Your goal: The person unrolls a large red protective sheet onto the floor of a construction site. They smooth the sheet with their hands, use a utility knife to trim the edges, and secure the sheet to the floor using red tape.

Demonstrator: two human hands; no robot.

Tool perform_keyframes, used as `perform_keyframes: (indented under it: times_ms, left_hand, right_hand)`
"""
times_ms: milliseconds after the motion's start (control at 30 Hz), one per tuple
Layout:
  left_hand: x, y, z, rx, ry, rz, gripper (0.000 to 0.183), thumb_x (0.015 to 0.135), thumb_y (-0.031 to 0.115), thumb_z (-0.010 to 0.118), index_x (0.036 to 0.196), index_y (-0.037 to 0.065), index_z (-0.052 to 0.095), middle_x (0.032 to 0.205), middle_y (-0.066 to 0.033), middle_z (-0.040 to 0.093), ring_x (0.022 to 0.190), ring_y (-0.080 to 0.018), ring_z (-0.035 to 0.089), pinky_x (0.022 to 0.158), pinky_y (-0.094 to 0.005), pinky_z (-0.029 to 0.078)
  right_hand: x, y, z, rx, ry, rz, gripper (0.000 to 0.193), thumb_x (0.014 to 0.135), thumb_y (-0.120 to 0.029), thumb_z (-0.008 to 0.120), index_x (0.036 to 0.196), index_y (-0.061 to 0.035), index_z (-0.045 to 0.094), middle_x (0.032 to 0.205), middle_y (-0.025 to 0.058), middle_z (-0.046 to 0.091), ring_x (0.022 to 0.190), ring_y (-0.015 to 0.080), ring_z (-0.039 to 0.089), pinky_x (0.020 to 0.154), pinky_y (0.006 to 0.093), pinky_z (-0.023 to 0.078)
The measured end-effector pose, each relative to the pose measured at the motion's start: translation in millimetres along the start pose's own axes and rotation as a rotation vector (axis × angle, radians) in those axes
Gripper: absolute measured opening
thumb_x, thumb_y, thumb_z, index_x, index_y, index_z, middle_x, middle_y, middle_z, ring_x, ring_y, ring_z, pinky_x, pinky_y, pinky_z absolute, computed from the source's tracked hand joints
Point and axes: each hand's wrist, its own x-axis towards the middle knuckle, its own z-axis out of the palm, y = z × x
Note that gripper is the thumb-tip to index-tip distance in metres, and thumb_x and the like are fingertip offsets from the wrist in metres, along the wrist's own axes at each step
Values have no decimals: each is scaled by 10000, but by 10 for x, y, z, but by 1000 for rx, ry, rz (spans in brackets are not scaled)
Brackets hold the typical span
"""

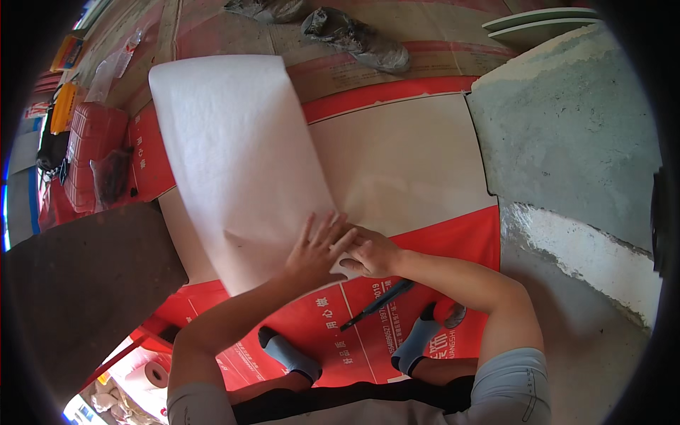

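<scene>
A large white sheet [244, 142] stretches away from me, its far end curled over. My left hand [317, 246] lies on its near right part with the fingers spread. Against those fingers, at the sheet's edge, is my right hand [373, 253]. Its thumb shows and its fingers look curled, partly hidden behind the left hand; what they hold, if anything, is hidden. Beneath the white sheet is a flat beige board [404, 156]. A long dark tool [377, 304], slim like a utility knife, rests on the red printed covering [333, 333] near my feet.
A rough grey concrete block [559, 127] borders the right side. At left stand a red case [95, 152] and a dark panel [92, 283]. Worn shoes [358, 39] lie on cardboard at the back. A red round object [450, 312] sits beside my right foot.
</scene>
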Motion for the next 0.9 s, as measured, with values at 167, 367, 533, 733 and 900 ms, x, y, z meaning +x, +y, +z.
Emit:
perform_keyframes:
  times_ms: [167,367,533,733,900]
  left_hand:
    - [-55,-446,380,-52,48,-181,998,816,702,591,1549,91,295,1641,-85,210,1529,-335,93,1217,-591,-15]
    - [-134,-525,501,-36,73,-142,983,828,698,571,1531,61,315,1631,-129,226,1519,-375,118,1211,-605,6]
    - [-70,-483,527,-26,32,-170,941,856,695,531,1546,97,305,1642,-85,211,1529,-328,101,1222,-583,-8]
    - [-79,-475,471,-79,92,-146,924,864,637,571,1535,62,302,1628,-133,229,1520,-356,126,1221,-581,17]
    - [-161,-426,427,-196,192,-122,909,880,598,577,1525,22,296,1615,-172,242,1515,-365,147,1228,-554,52]
  right_hand:
    - [-165,453,-355,-489,161,55,647,879,-340,658,1407,-10,485,1512,167,430,1430,320,365,1192,475,277]
    - [58,1132,-1266,-841,269,382,874,936,-609,476,1548,-24,256,1606,157,281,1504,309,210,1234,484,119]
    - [69,1857,-2199,-958,509,540,854,963,-594,445,1550,-10,236,1612,182,248,1506,317,196,1236,458,128]
    - [-363,1760,-2059,-904,523,570,819,977,-516,475,1523,49,241,1601,227,241,1495,359,202,1229,452,159]
    - [-889,1469,-1589,-879,508,659,806,955,-429,539,1522,57,235,1591,256,241,1486,399,202,1225,470,163]
